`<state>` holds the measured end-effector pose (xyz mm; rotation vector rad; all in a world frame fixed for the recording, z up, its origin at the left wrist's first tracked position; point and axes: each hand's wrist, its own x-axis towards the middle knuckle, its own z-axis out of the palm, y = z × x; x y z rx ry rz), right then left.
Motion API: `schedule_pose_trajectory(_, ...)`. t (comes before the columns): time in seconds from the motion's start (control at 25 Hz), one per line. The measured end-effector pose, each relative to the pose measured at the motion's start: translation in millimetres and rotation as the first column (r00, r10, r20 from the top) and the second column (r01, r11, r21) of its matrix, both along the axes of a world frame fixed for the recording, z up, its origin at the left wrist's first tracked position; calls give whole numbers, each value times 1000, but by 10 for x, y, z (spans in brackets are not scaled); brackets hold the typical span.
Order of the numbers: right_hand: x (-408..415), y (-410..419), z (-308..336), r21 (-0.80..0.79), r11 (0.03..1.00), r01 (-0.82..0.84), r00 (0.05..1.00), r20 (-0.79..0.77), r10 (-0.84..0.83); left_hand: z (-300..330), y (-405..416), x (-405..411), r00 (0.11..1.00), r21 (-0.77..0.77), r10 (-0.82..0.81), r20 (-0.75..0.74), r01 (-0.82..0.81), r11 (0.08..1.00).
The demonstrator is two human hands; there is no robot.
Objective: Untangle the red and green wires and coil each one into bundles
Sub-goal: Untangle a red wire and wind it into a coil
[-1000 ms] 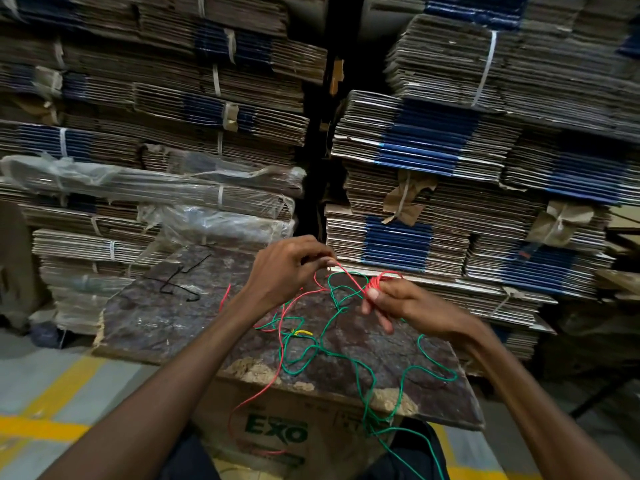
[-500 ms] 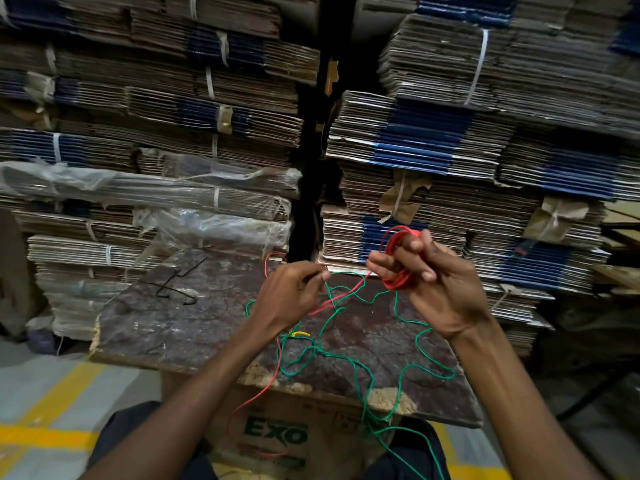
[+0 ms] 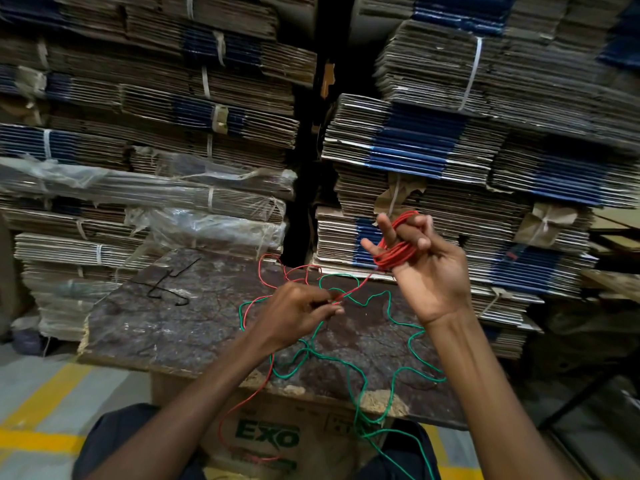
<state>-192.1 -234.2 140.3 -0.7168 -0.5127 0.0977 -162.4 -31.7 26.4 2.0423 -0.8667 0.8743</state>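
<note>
My right hand (image 3: 429,268) is raised above the board with a small coil of red wire (image 3: 394,252) wound round its fingers. From the coil a taut red strand runs down-left to my left hand (image 3: 298,313), which pinches it between thumb and fingers. More loose red wire loops behind my left hand and hangs over the board's front edge. The green wire (image 3: 391,313) lies in loose curls on the dark board (image 3: 173,323), crosses the red one, and drops off the front edge between my knees.
The board rests on a cardboard box (image 3: 270,434) printed EXO. A thin black wire piece (image 3: 169,285) lies on the board's left part. Tall stacks of flattened cartons (image 3: 450,150) stand close behind. Grey floor with yellow lines (image 3: 41,438) is at the left.
My right hand has risen from the board and turned palm towards me, with the red coil on its fingers grown. My left hand stayed low, feeding the red strand.
</note>
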Motion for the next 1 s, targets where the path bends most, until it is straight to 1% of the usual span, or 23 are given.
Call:
schedule_pose_trajectory(0.08, 18, 52, 43, 71, 996, 44, 999, 11, -45, -68, -11, 15, 998, 120, 10, 58, -17, 993)
schedule_pose_trajectory(0.12, 44, 89, 56, 96, 992, 80, 996, 27, -83, -78, -22, 3, 998, 141, -11, 66, 1, 990)
schedule_pose_trajectory(0.16, 91, 125, 45, 86, 987, 137, 988, 56, -142, -65, -35, -17, 997, 149, -31, 67, 21, 989)
schedule_pose_trajectory(0.2, 161, 158, 10, 24, 972, 233, 966, 110, -234, -35, -50, -42, 997, 153, -44, 71, 33, 988)
schedule_pose_trajectory(0.24, 239, 184, -46, -89, 919, 384, 910, 206, -360, 1, -63, -63, 996, 160, -35, 84, 21, 987)
schedule_pose_trajectory(0.28, 324, 195, -132, -229, 792, 566, 805, 362, -471, 30, -67, -72, 994, 172, -10, 108, -9, 985)
schedule_pose_trajectory(0.32, 395, 199, -224, -343, 590, 731, 663, 560, -496, 65, -61, -86, 990, 185, 30, 137, -55, 981)
schedule_pose_trajectory(0.36, 467, 185, -326, -400, 367, 840, 533, 734, -420, 98, -42, -97, 983, 195, 73, 171, -107, 975)
schedule_pose_trajectory(0.4, 510, 163, -414, -415, 179, 892, 451, 846, -287, 128, -12, -102, 972, 201, 117, 205, -159, 967)
schedule_pose_trajectory(0.44, 545, 127, -492, -411, 45, 910, 413, 898, -154, 162, 24, -110, 956, 198, 162, 245, -213, 957)
schedule_pose_trajectory(0.48, 561, 90, -550, -399, -53, 915, 397, 917, -44, 195, 63, -111, 938, 196, 208, 278, -268, 943)
schedule_pose_trajectory(0.52, 573, 52, -594, -390, -126, 912, 397, 917, 34, 228, 103, -110, 920, 190, 250, 302, -315, 930)
schedule_pose_trajectory(0.56, 560, 20, -620, -397, -171, 902, 415, 906, 85, 259, 143, -105, 908, 186, 283, 309, -350, 918)
schedule_pose_trajectory(0.6, 541, -5, -633, -414, -193, 890, 440, 890, 120, 282, 182, -87, 898, 185, 306, 316, -375, 909)
schedule_pose_trajectory(0.68, 470, -40, -631, -443, -196, 875, 475, 862, 175, 316, 232, -41, 881, 209, 339, 329, -418, 884)
schedule_pose_trajectory(0.8, 357, -62, -606, -480, -152, 864, 504, 822, 265, 372, 231, 2, 852, 236, 378, 362, -476, 847)
schedule_pose_trajectory(0.84, 329, -63, -609, -547, -113, 829, 556, 790, 256, 390, 217, 4, 850, 226, 385, 358, -480, 848)
schedule_pose_trajectory(0.88, 288, -64, -619, -675, -17, 737, 665, 721, 197, 400, 194, 1, 857, 207, 387, 339, -470, 858)
schedule_pose_trajectory(0.92, 243, -57, -633, -802, 130, 582, 794, 596, 121, 401, 162, -8, 878, 180, 381, 291, -441, 879)
schedule_pose_trajectory(0.96, 180, -48, -636, -866, 293, 405, 895, 441, 66, 397, 122, -24, 913, 142, 356, 201, -387, 911)
schedule_pose_trajectory(1.0, 125, -40, -646, -861, 436, 262, 951, 308, 36, 371, 77, -16, 951, 83, 302, 74, -307, 948)
